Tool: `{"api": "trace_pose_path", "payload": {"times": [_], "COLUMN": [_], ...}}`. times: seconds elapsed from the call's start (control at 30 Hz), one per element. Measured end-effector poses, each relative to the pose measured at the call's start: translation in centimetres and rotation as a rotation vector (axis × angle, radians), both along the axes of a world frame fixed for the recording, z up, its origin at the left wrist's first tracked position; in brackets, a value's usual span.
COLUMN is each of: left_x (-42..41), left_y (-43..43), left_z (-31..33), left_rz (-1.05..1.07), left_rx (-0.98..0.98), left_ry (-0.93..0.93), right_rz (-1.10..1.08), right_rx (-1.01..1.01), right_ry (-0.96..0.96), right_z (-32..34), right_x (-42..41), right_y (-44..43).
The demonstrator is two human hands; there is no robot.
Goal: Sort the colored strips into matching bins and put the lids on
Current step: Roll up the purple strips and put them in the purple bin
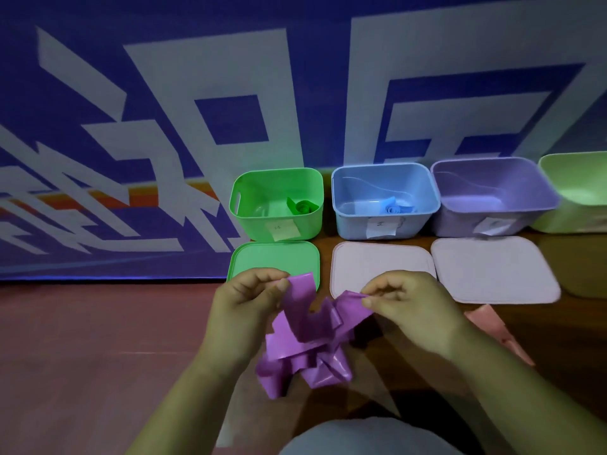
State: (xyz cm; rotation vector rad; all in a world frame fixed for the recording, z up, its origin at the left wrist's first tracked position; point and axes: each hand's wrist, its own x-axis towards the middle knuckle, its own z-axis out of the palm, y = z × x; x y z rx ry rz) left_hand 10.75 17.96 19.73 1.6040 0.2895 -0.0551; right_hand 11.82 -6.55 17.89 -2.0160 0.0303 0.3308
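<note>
Left hand (pixel 249 300) and right hand (pixel 404 303) each pinch crumpled purple strip (pixel 305 343), held above surface (pixel 565 330). Pink strip (pixel 492 326) lies at right. Beyond, flat: green lid (pixel 276 261), middle lid (pixel 377 267), right lid (pixel 492 270), last two pale. Behind, open bins: green bin (pixel 256 224) holds rolled green strip (pixel 303 206); blue bin (pixel 354 224) holds blue strip (pixel 397 208); purple bin (pixel 460 224); pale bin (pixel 574 178) at edge. Paper labels (pixel 282 229) on fronts, writing unreadable.

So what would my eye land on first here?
The crumpled purple strip, pinched between the left hand and right hand, low in the middle. Behind it stands a row of open bins: a rolled green strip sits in the green bin, a blue strip in the blue bin, the purple bin looks empty; lids lie in front.
</note>
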Motion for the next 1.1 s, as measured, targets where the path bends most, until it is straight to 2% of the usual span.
{"api": "trace_pose_path", "payload": {"times": [0.1,0.23,0.5,0.67,0.87,1.0,1.1], "left_x": [0.1,0.6,0.8,0.5,-0.4,-1.0,-1.2], "left_y": [-1.9,-4.3,-9.8,-13.3,-16.8,-18.4,-19.2], "left_z": [1.9,3.5,6.1,7.8,9.0,9.7,9.8], "left_rz": [0.009,0.019,0.032,-0.019,-0.112,-0.154,-0.157], "left_rx": [-0.046,0.07,0.054,0.028,-0.109,-0.177,-0.156], "left_ry": [-0.043,-0.155,-0.206,-0.233,-0.157,-0.124,-0.118], "right_rz": [0.052,0.112,0.148,0.176,0.242,0.18,0.109], "right_rx": [-0.035,-0.094,-0.184,-0.057,-0.016,-0.002,0.014], "right_ry": [-0.097,-0.26,-0.387,-0.422,-0.561,-0.696,-0.689], "right_z": [2.9,6.3,10.3,11.5,12.9,12.8,12.7], "right_x": [0.0,-0.2,-0.6,-1.1,-1.6,-1.7,-2.0], "right_y": [-1.4,-3.9,-8.6,-11.1,-12.7,-13.5,-14.2]}}
